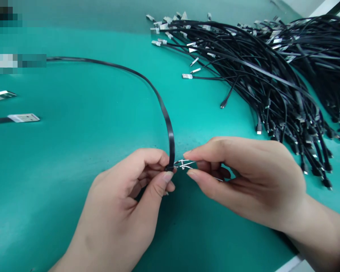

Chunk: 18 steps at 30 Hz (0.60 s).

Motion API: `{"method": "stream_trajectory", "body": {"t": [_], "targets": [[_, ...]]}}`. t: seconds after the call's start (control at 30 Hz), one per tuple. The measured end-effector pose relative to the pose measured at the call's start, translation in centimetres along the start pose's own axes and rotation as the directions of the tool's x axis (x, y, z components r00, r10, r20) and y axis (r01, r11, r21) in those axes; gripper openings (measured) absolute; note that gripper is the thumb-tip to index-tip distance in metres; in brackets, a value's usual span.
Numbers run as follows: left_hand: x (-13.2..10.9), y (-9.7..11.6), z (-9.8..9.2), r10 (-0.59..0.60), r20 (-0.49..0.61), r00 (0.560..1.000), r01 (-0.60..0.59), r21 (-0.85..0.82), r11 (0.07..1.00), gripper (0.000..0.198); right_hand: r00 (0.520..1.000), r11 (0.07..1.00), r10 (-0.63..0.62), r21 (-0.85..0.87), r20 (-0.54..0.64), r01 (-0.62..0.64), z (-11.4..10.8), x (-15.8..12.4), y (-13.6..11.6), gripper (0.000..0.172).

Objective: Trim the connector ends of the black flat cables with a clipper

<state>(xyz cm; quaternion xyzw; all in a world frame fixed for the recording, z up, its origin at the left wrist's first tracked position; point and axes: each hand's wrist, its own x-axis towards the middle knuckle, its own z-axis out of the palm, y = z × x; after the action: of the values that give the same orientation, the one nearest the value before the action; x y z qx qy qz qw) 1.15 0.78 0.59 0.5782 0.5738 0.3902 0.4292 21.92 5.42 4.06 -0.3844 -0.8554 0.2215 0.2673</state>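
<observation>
Cable, black and flat, rises from the left hand of the person at work, curves over the table and runs toward the far left, where its other end cannot be made out.

Left hand: thumb and fingers are closed to a pinch on the near end of the cable. The remaining fingers curl beneath the grip; from where I stand, they hide whatever part of the cable lies behind them.

Right hand: thumb and forefinger stand slightly apart, one on each side of a small metal tool, which is held between them. The other fingers are folded in behind it, concealing the rest of the tool. The tip of the tool points at the pinched end of the cable, just beside the left fingertips; whether metal and cable touch, I cannot tell.

Table: surface green. At its left side lie two USB plugs, an upper plug and a lower plug, both pointing right; the lower one is attached to a black lead.

At the far right, beyond the right hand, lies a large cable bundle. Its silver plugs face mainly left, and small black connectors show along its nearer edge. A second bundle lies just behind it, to the right.
</observation>
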Motion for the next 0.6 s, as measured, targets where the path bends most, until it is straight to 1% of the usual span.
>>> {"method": "stream_trajectory", "body": {"t": [0.17,0.6], "targets": [[0.00,0.06,0.01,0.003,-0.007,1.000,-0.003,-0.002,1.000,0.021,1.000,1.000,0.027,0.005,-0.001,-0.027,0.02,0.03,-0.15,0.009],[0.25,0.13,-0.01,-0.012,-0.011,1.000,0.012,-0.021,1.000,0.021,0.999,0.999,0.035,0.008,-0.015,-0.035,0.19,0.01,-0.24,0.007]]}}
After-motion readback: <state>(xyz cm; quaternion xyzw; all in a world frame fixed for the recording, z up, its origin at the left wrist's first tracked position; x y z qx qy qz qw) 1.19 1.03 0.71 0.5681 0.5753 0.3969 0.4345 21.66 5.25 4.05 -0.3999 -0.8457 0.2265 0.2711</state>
